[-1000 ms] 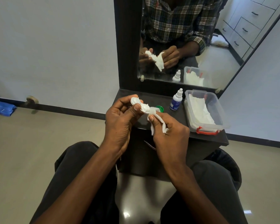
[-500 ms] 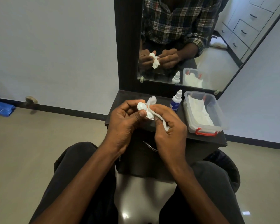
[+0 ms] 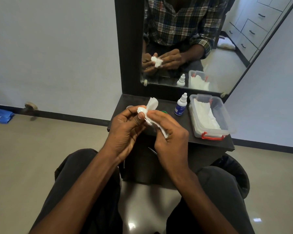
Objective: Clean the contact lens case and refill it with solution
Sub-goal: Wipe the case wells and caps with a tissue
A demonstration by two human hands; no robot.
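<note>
My left hand pinches the white contact lens case between thumb and fingers, above the front of the dark dresser top. My right hand grips a white tissue and presses it against the case; one end of the tissue sticks up, the other hangs under my palm. A green cap lies on the dresser top, mostly hidden behind my right fingers. The solution bottle, white with a blue label, stands upright just right of my hands.
A clear plastic box with red latches holds white tissues at the right of the dresser top. A mirror rises behind it. A small pale lid peeks out behind my left fingers. My knees flank the dresser.
Both hands have drawn close together around the case. My right hand has worked the tissue onto the case, and the tissue's free end now stands up above my fingers.
</note>
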